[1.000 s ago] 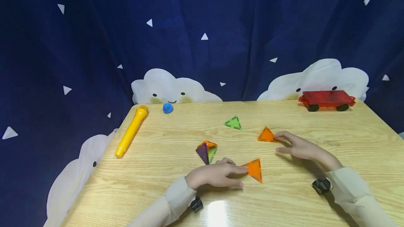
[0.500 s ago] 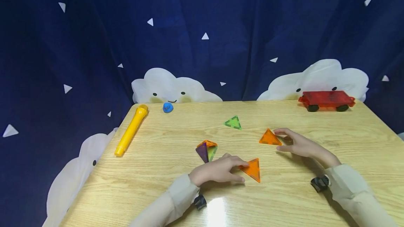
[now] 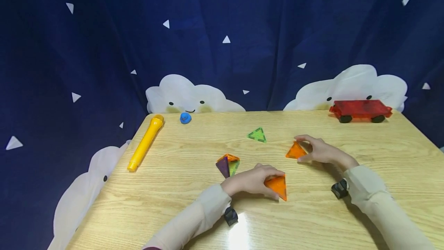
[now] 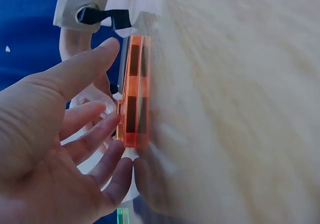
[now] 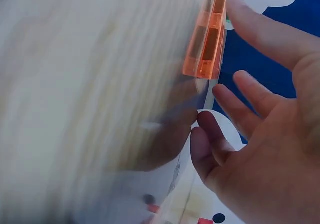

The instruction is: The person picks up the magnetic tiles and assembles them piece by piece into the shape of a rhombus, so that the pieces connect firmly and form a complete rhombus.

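In the head view, two orange triangular magnetic tiles lie flat on the wooden table. My left hand (image 3: 254, 180) spans the nearer orange tile (image 3: 278, 186), its thumb on the near side and its fingers on the far side. The left wrist view shows that tile's edge (image 4: 134, 93) beside the spread thumb and fingertips. Over the farther orange tile (image 3: 295, 151), my right hand (image 3: 320, 151) reaches from the right with thumb and fingers apart. In the right wrist view, the thumb is close to this tile's edge (image 5: 207, 33), and the other fingers sit lower, off it.
A small pyramid (image 3: 227, 165) of orange, purple and green tiles stands left of centre. Behind it lies a green triangular tile (image 3: 257, 135). Along the back are a yellow microphone-shaped toy (image 3: 145, 142), a blue toy duck (image 3: 185, 118) and a red wheeled car base (image 3: 360, 110).
My left hand has shifted right, its thumb and fingers now on either side of the nearer tile. My right hand has moved left and around the farther tile, which had shifted slightly toward me.
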A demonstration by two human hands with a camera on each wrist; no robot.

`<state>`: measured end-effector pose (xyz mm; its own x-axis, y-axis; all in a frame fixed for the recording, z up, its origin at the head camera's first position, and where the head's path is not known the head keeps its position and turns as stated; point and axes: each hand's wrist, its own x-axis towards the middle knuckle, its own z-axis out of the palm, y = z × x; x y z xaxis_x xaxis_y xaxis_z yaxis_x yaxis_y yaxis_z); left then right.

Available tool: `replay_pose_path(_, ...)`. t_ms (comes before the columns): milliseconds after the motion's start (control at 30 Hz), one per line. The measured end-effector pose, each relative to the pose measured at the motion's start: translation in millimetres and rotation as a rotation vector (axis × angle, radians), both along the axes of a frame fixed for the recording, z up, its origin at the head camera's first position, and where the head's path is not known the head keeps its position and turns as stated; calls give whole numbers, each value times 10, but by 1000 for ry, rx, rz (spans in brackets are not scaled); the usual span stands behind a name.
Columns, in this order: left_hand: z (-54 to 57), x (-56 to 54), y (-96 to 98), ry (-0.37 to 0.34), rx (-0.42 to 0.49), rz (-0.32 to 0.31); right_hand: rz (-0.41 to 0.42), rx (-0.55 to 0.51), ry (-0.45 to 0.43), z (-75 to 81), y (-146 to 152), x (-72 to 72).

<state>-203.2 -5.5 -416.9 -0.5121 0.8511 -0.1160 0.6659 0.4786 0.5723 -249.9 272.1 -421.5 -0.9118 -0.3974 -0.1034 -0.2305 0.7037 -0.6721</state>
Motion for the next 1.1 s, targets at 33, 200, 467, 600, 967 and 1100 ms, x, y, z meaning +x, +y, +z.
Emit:
replay_pose_path(33, -1, -5, 13, -11, -17, 5, -13, 19, -7, 2, -13, -11)
replay_pose_path(200, -14, -39, 87, 14, -111, -13, -50, 92, -31, 7, -40, -46)
replay_pose_path(467, 18, -46, 132, 30, -171, -11, -34, 122, -7, -2, -40, -76)
replay_pose_path(600, -9, -56, 138, 14, -159, 16, -41, 119, -12, 8, -54, -69)
replay_pose_path(967, -55, -32, 139, -11, -37, 65, -21, -80, 1, -33, -75, -31)
replay_pose_path(1100, -43, -15, 118, -59, -22, 66, -25, -76, -35, -26, -67, -8)
